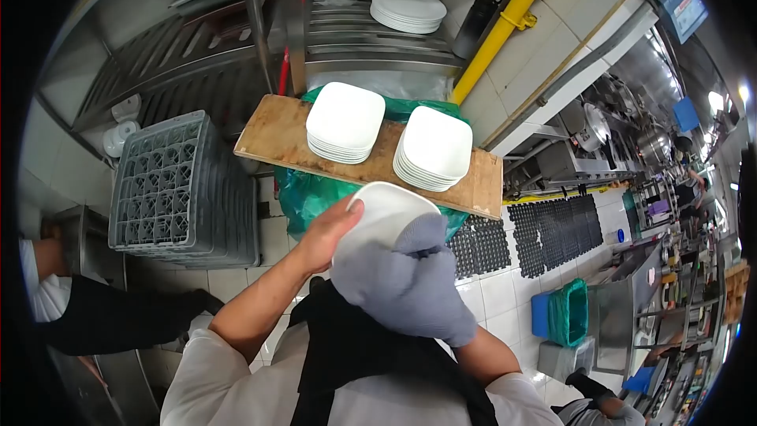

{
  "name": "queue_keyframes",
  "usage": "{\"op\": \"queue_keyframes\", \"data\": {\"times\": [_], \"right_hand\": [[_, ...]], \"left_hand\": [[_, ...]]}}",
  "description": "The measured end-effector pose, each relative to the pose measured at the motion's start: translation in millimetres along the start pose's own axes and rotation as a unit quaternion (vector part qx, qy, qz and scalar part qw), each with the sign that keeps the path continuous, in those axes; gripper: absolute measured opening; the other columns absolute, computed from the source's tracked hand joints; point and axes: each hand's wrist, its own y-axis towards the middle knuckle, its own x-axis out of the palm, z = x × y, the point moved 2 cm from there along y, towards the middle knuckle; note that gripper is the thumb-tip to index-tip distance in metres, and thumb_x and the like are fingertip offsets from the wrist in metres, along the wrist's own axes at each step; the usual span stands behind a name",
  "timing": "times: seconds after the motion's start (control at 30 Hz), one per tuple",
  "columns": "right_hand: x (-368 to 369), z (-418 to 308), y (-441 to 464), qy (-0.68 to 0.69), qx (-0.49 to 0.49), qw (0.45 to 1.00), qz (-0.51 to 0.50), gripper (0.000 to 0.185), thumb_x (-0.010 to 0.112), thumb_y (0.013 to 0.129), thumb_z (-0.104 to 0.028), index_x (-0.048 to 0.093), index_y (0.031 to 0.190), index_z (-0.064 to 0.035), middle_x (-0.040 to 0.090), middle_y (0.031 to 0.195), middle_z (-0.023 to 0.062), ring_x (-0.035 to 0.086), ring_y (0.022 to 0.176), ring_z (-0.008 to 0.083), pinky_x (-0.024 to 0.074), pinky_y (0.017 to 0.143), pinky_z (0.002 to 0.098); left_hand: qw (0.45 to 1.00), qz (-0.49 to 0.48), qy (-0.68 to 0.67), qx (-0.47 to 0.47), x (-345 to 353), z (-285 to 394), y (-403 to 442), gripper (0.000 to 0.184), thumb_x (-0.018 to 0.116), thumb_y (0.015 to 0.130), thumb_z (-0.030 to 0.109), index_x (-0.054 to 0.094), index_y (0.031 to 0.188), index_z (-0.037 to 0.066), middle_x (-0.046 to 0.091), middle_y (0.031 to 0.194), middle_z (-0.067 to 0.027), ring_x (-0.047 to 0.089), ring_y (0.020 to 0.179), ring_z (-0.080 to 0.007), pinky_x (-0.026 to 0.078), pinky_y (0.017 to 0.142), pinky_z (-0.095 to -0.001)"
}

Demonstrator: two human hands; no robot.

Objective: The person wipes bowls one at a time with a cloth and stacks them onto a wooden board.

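My left hand (333, 230) grips the left edge of a white square dish (382, 209), thumb on its rim. A grey cloth (402, 280) covers my right hand (430, 268) and lies against the right and lower part of the dish; the fingers are hidden under it. Beyond the dish, a wooden board (272, 138) carries two stacks of white square dishes, a left stack (345, 120) and a right stack (434, 146). Green plastic (303, 197) hangs below the board.
Grey glass racks (162, 189) are stacked at left. Round plates (408, 9) sit on a metal shelf (355, 39) beside a yellow pipe (497, 35). A person in a black apron (118, 308) is at far left. A green-lined bin (568, 312) stands at right.
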Motion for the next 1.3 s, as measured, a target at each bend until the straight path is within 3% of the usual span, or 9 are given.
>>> {"op": "queue_keyframes", "data": {"times": [0.17,0.27,0.57,0.9,1.0,1.13,1.17,1.23,1.3], "right_hand": [[-61.8,-11.5,-10.6,-0.031,0.044,0.991,0.123,0.045,0.057,0.092,-0.014,0.047,0.133,0.0006,0.056,0.121,0.0183,0.06,0.105,0.0299,0.0503,0.088,0.038],[-30.5,32.7,-15.8,0.332,0.154,0.903,0.227,0.044,0.06,0.086,-0.016,0.053,0.126,0.001,0.06,0.111,0.0208,0.062,0.091,0.0331,0.0506,0.076,0.0424],[5.2,-14.3,14.1,-0.355,-0.082,0.92,0.145,0.043,0.067,0.076,-0.02,0.062,0.114,0.0004,0.058,0.116,0.0209,0.058,0.097,0.0336,0.0489,0.078,0.0393],[-60.6,-6.0,-0.8,-0.072,0.152,0.938,0.305,0.025,0.061,0.082,-0.017,0.062,0.107,-0.0127,0.054,0.094,0.01,0.059,0.08,0.0258,0.0474,0.07,0.0409],[-42.0,9.7,14.4,-0.081,0.159,0.957,0.229,0.038,0.06,0.085,-0.017,0.056,0.122,-0.0084,0.055,0.11,0.013,0.06,0.094,0.0252,0.0497,0.076,0.0389],[89.0,15.1,9.9,0.462,0.146,0.83,0.275,0.049,0.064,0.086,-0.023,0.051,0.128,-0.0014,0.055,0.124,0.0174,0.058,0.113,0.0279,0.0527,0.082,0.0421],[87.0,19.6,7.4,0.463,0.146,0.826,0.285,0.049,0.064,0.086,-0.023,0.051,0.128,-0.0014,0.055,0.124,0.0174,0.058,0.113,0.0279,0.0527,0.082,0.0421],[78.9,24.4,-5.8,-0.167,-0.027,0.966,0.198,0.051,0.066,0.083,-0.02,0.049,0.127,0.0016,0.054,0.124,0.0172,0.056,0.117,0.029,0.0539,0.08,0.0444],[-30.9,14.9,-20.0,0.111,0.122,0.986,0.002,0.019,0.061,0.088,-0.023,0.06,0.1,-0.0076,0.059,0.113,0.0154,0.054,0.117,0.026,0.0525,0.079,0.0435]], "left_hand": [[0.996,0.037,-0.073,-0.029,-9.7,-13.2,0.8,0.054,0.046,0.105,0.037,0.04,0.145,0.001,0.057,0.131,-0.0104,0.054,0.119,-0.0167,0.044,0.101,-0.0331],[0.999,0.02,-0.02,-0.029,-5.3,-11.7,4.7,0.054,0.05,0.103,0.035,0.04,0.145,0.001,0.057,0.13,-0.0097,0.053,0.119,-0.0168,0.043,0.101,-0.0327],[0.997,0.047,0.033,0.055,-2.3,-14.2,11.7,0.05,0.056,0.1,0.026,0.046,0.14,-0.001,0.061,0.125,-0.0095,0.057,0.113,-0.0168,0.045,0.097,-0.0314],[0.994,0.077,0.039,0.065,2.1,-5.6,19.5,0.047,0.053,0.101,0.026,0.047,0.139,-0.001,0.061,0.124,-0.0105,0.057,0.111,-0.015,0.045,0.097,-0.0296],[0.994,0.045,0.084,0.053,13.3,-9.8,20.9,0.047,0.052,0.102,0.025,0.047,0.139,-0.002,0.061,0.125,-0.0104,0.058,0.111,-0.0151,0.045,0.097,-0.0298],[0.995,0.044,0.087,0.033,20.7,-3.6,25.2,0.046,0.051,0.103,0.027,0.048,0.138,-0.004,0.061,0.126,-0.0121,0.059,0.112,-0.0187,0.046,0.097,-0.0315],[0.994,0.037,0.095,0.033,18.5,-2.7,25.9,0.046,0.051,0.103,0.027,0.048,0.138,-0.004,0.061,0.126,-0.0121,0.059,0.112,-0.0187,0.046,0.097,-0.0315],[0.996,0.051,0.072,0.014,9.5,-8.6,31.4,0.046,0.05,0.103,0.026,0.048,0.137,-0.003,0.061,0.126,-0.0133,0.06,0.112,-0.0204,0.047,0.096,-0.0324],[0.993,0.055,0.09,0.048,9.3,-14.2,42.8,0.046,0.05,0.103,0.026,0.048,0.137,-0.003,0.061,0.126,-0.0141,0.061,0.111,-0.0213,0.048,0.096,-0.0326]]}}
